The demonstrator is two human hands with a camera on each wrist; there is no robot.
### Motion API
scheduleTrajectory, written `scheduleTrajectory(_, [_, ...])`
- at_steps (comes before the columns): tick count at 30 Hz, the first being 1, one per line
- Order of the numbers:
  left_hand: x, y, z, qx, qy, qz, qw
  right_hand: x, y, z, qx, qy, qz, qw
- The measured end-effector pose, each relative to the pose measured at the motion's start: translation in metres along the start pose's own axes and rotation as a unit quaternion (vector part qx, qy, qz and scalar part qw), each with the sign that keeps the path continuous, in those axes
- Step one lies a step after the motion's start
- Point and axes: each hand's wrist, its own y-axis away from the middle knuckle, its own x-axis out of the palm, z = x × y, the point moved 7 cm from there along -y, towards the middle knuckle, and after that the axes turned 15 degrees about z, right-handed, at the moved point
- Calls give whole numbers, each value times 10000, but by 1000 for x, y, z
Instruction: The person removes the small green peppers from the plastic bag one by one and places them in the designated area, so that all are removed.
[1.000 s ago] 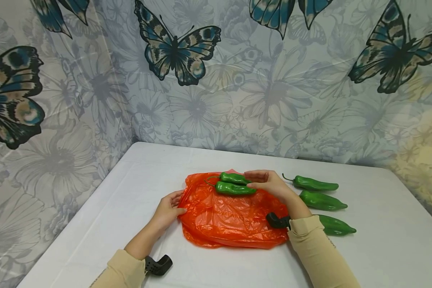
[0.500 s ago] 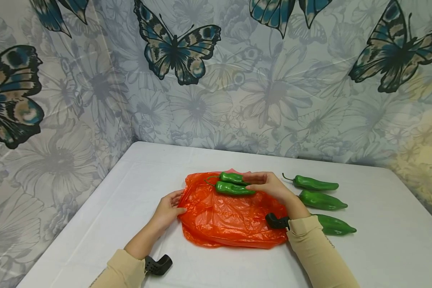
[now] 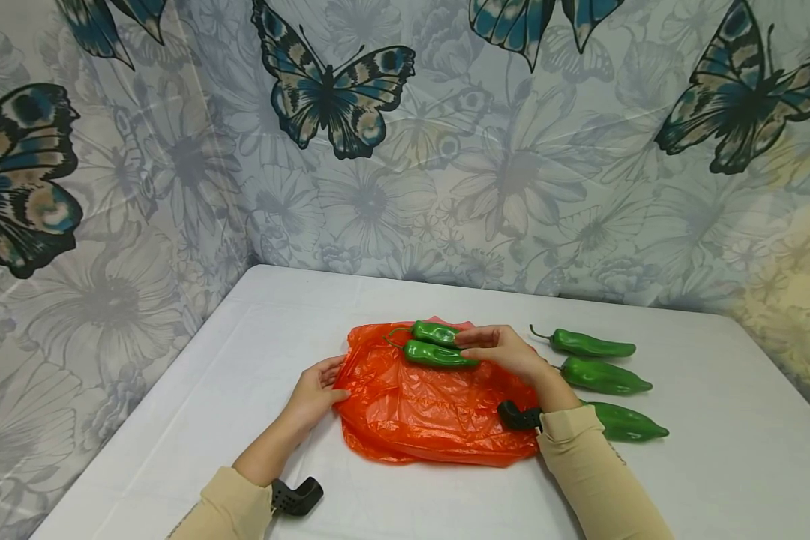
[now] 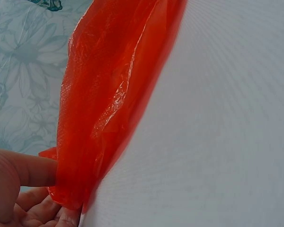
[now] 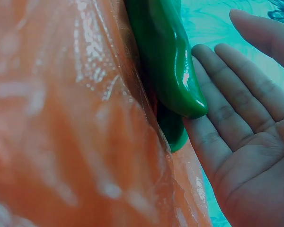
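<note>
An orange-red plastic bag (image 3: 432, 409) lies spread on the table, its film thin and crinkled. Two long green peppers (image 3: 439, 354) rest side by side at its far part, stems to the left. My left hand (image 3: 313, 394) holds the bag's left edge; in the left wrist view the thumb (image 4: 38, 171) is on one side of the film and the fingers on the other. Beside the peppers' tips is my right hand (image 3: 502, 349). In the right wrist view its fingers (image 5: 239, 97) are fairly straight along the green pepper (image 5: 168, 61), and the thumb stands apart.
Three more green peppers lie in a column to the right: a far one (image 3: 594, 343), a middle one (image 3: 607, 376) and a near one (image 3: 628, 424) partly behind the right sleeve. The white table (image 3: 196, 427) meets butterfly-print cloth (image 3: 378, 217) at the back and left.
The right hand has shifted slightly left and nearer, with its fingertips further over the peppers' tips. The left hand and the bag look the same.
</note>
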Motion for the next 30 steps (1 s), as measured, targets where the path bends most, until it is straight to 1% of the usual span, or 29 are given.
scheduleTrajectory(9, [0, 1, 0, 45, -5, 8, 10000, 6, -2, 0, -122, 207, 223, 9995])
scheduleTrajectory(17, [0, 0, 0, 56, -23, 0, 10000, 9, -3, -4, 20, 639, 265, 9976])
scheduleTrajectory(20, [0, 0, 0, 45, -16, 3, 10000, 11, -4, -4, 58, 727, 307, 9969])
scheduleTrajectory(26, [0, 0, 0, 27, -14, 12, 10000, 15, -6, -4, 59, 743, 396, 9964])
scheduleTrajectory(30, [0, -1, 0, 14, 2, 25, 10000, 15, -6, -4, 83, 675, 385, 9969])
